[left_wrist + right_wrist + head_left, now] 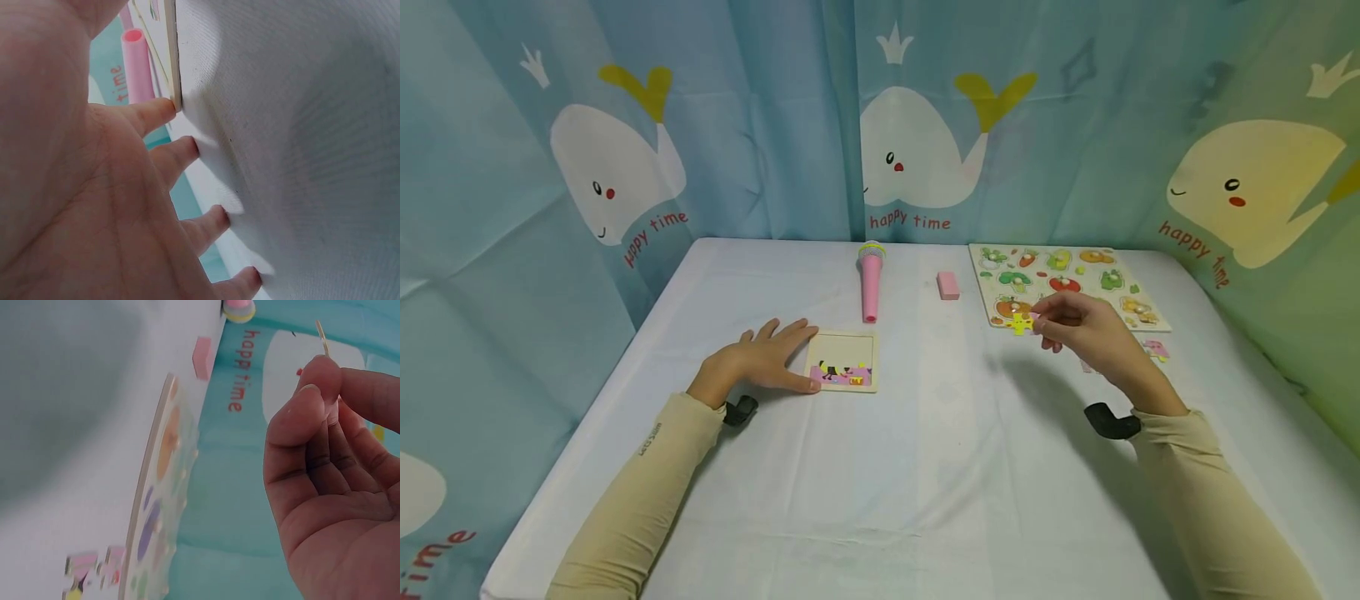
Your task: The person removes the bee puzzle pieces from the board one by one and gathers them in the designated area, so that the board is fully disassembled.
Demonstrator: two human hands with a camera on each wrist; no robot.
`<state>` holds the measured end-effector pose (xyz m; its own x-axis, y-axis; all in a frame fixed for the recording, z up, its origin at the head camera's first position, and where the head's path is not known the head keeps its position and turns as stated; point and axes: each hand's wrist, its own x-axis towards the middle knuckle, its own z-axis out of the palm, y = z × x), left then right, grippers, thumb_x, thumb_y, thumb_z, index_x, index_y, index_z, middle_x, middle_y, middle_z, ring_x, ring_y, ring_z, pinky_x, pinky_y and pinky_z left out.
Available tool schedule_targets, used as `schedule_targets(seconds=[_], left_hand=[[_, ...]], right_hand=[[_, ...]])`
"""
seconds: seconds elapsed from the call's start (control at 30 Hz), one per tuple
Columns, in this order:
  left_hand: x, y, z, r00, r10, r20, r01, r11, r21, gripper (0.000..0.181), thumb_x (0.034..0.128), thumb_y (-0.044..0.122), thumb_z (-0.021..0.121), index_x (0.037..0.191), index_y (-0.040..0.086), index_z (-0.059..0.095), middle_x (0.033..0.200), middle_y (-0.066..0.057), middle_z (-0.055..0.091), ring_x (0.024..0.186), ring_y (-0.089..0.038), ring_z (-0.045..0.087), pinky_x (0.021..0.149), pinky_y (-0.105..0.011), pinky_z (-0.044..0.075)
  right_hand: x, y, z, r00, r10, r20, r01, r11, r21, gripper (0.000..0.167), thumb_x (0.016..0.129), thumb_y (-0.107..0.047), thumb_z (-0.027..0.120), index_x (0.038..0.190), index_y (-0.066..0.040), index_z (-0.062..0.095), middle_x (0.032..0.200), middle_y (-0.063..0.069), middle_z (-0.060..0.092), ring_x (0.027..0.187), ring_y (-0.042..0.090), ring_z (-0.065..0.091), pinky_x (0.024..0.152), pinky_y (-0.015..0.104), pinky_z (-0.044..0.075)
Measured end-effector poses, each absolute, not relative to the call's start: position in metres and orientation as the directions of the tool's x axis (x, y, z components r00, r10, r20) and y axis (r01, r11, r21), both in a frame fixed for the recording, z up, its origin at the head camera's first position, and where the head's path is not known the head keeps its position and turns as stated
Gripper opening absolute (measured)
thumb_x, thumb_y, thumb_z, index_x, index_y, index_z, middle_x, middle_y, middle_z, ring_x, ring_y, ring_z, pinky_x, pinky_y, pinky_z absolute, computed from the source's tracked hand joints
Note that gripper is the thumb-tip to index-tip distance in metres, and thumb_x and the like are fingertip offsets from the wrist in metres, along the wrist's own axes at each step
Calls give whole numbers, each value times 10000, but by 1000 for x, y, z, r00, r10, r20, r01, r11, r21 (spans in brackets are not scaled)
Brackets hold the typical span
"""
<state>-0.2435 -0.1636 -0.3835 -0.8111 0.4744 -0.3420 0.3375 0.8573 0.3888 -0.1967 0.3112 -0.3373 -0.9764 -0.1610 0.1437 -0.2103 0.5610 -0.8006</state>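
My left hand (760, 354) lies at the left side of a small square wooden puzzle tray (846, 348), thumb and index finger touching its edge and the fingers spread. Inside, puzzle pieces (842, 375) with a pink, yellow and black picture fill the near part; bare wood shows above. Over the near edge of a vegetable puzzle board (987, 283), my right hand (1086, 329) pinches a yellow and pink jigsaw piece (1021, 323) between thumb and fingertips. Only the thin edge of this jigsaw piece (322, 336) shows in the right wrist view.
A pink toy microphone (870, 287) lies behind the tray. To its right is a pink block (948, 286). Loose pink jigsaw pieces (1156, 350) lie by the vegetable board, partly hidden by my right hand. A curtain (790, 125) with whales hangs behind the table.
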Motion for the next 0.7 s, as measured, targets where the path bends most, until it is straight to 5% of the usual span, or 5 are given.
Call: schedule_targets(seconds=[0.37,0.7], left_hand=[[-244,-164,-383,-807,481,-343,341,853,395,1065,923,565,760,1721,118,215,1788,-159,86,1604,-512,-10,1215,-761,9],[-243,-164,-383,-807,481,-343,340,853,396,1062,924,557,759,1719,111,215,1787,-166,86,1604,-515,-10,1217,-758,9]], right_hand=[[-190,341,-342,-990,-92,111,-143,564,-814,278,1081,-110,658,1281,75,603,892,-42,717,745,162,661,613,272,551],[-186,367,-349,-990,31,136,-114,379,-918,251,1085,-104,645,1253,76,600,908,31,717,730,142,654,651,221,569]])
